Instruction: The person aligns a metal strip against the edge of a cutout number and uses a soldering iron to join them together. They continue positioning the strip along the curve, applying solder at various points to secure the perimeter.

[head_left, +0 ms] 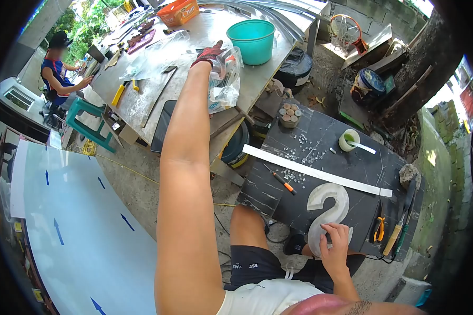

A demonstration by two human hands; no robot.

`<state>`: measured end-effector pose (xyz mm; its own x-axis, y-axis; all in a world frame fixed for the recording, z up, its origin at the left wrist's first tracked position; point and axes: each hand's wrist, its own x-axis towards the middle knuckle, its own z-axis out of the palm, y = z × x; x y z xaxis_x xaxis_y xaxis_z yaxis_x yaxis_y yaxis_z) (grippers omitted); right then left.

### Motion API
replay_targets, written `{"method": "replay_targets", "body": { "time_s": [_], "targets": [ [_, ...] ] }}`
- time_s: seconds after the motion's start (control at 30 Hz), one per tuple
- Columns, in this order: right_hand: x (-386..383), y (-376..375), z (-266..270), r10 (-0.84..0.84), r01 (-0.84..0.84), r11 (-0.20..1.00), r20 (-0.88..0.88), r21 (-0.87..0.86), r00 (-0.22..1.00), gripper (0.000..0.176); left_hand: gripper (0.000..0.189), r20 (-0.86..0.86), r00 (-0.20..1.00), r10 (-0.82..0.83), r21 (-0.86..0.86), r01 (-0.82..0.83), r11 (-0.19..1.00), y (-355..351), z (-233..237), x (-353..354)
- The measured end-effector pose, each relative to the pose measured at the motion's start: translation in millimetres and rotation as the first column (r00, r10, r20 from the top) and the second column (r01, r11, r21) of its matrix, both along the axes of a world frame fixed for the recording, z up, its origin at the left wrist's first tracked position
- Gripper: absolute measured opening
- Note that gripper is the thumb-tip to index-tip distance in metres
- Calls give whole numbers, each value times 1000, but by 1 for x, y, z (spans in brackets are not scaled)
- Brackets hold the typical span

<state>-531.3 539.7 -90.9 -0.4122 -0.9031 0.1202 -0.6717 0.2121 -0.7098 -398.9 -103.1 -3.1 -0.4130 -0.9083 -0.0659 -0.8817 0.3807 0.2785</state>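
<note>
The left arm stretches far out over the grey tabletop (142,100), and the left hand (209,54), in a red and dark glove, is closed around the top of a clear plastic bag (225,79), which hangs crumpled at the near edge of that tabletop. Just beyond the bag stands a teal bucket (251,39), and farther back at the far end sits an orange crate (178,11). The right hand (335,242) is bare and lies low, close to the body, on the foot of a pale metal figure 2 (328,210); its fingers are bent loosely over the metal, and whether they grip the edge or only rest there I cannot tell. The figure lies flat on a dark slab tabletop (352,163), near its close edge. Across the slab runs a long white strip (315,170), with an orange-handled screwdriver (285,184) between the strip and the figure, and a small white cup (348,140) beyond the strip. Yellow-handled pliers (379,229) lie to the right of the figure. On the floor to the left lies a white sheet with blue arrows (73,220), and another person (58,68) sits at the far left end of the grey tabletop.
</note>
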Motion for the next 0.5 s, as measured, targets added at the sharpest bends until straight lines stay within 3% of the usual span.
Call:
{"method": "replay_targets", "body": {
  "time_s": [0.1,0.23,0.27,0.37,0.43,0.47,0.5],
  "targets": [
    [-1,-1,-3,11,-11,1000,-17,0,1000,30,89,1,999,37,138,-37,990,-43,-30,9],
    [0,-5,-1,5,-5,1000,11,18,1000,30,83,183,982,-52,10,51,999,16,7,-4],
    [0,-5,-1,4,-4,1000,18,23,1000,30,76,-24,986,168,157,-162,974,23,10,-9],
    [-1,-3,-1,18,-18,1000,-33,-6,999,30,60,-157,983,99,148,-75,986,-15,-4,0],
    [0,-1,3,12,-12,1000,-34,-2,999,30,63,-54,976,209,-69,-212,975,-23,-10,-7],
    [1,1,5,7,-7,1000,-32,3,999,30,69,4,991,132,-229,-128,965,23,10,-4],
    [1,3,4,10,-10,1000,-33,3,999,30,77,193,977,87,-393,-4,920,30,16,0]
  ]
}}
